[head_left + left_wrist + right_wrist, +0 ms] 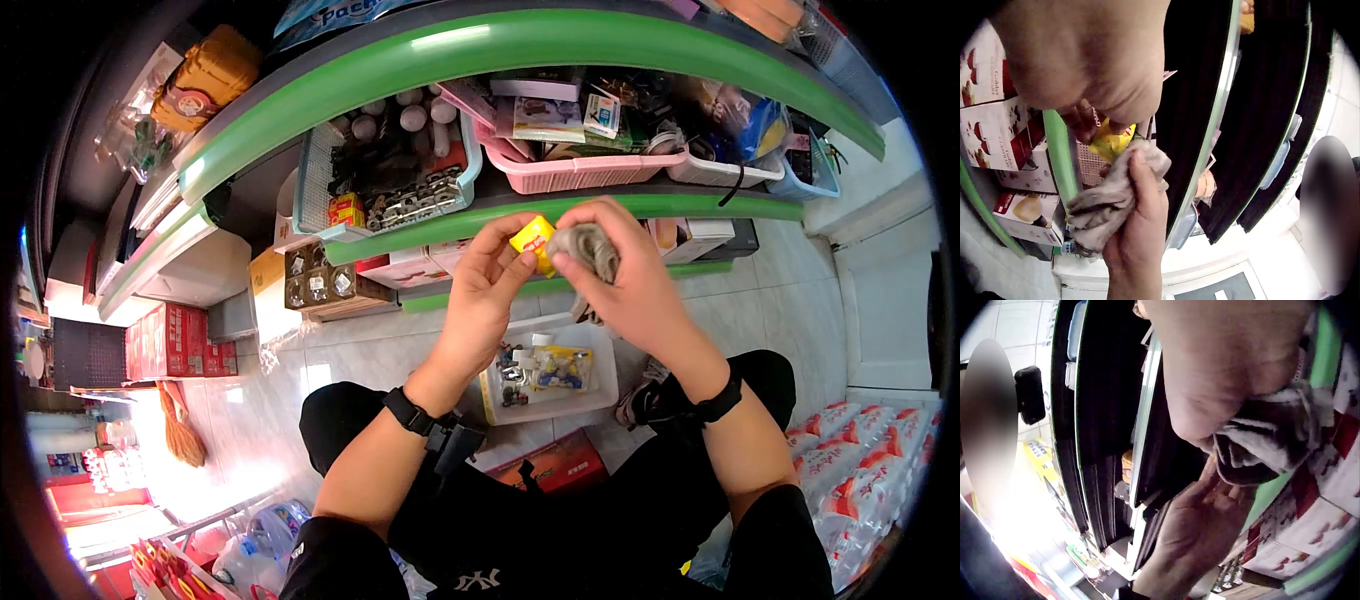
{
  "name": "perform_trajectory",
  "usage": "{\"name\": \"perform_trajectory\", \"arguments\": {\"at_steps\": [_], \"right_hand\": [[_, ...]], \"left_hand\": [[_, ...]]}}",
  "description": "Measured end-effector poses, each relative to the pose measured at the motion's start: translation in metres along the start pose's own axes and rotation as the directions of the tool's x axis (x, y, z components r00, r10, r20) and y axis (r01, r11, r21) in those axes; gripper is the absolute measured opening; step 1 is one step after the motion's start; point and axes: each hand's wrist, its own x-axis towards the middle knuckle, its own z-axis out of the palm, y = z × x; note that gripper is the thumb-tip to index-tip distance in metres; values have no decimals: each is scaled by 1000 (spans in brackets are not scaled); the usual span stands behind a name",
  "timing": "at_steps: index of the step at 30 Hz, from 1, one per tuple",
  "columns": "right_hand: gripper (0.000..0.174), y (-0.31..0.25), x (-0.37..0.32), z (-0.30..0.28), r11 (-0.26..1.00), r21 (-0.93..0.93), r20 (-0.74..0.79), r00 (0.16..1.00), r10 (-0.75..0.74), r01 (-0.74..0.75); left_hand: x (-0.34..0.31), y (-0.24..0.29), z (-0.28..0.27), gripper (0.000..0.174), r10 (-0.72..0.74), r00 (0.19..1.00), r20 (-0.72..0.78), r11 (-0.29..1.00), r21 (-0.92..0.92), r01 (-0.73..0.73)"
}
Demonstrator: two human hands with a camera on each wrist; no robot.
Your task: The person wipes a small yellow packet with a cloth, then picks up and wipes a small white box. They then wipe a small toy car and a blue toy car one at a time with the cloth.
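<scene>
Between thumb and fingers, my left hand [484, 290] pinches a small yellow packet [534, 243] with red print. Close beside it, my right hand [632, 283] grips a crumpled grey cloth [590, 250], whose near edge comes right up to the packet. The left wrist view shows the cloth [1113, 194] bunched under the right thumb, with the yellow packet [1112, 142] just above it. In the right wrist view the cloth [1266, 440] hangs below the right hand, and the packet is hidden. Below both hands, a white bin [550, 400] on the floor holds small packaged items.
A blue basket [468, 180] and a pink basket [590, 175] of goods stand on the green-edged shelf [400, 240] ahead. Boxed glasses [325, 285] sit lower left. A red box [560, 462] lies between the legs. Wrapped bottle packs [860, 460] are stacked at right.
</scene>
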Motion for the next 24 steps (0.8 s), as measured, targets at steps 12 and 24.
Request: {"name": "perform_trajectory", "arguments": {"at_steps": [12,24], "right_hand": [[36,17,-8,11,789,440,124,899,419,-428],[29,2,-6,7,863,399,72,949,308,-310]], "left_hand": [[-7,5,4,32,-149,984,97,952,-257,169],[-6,11,3,56,-163,978,128,920,-339,198]]}}
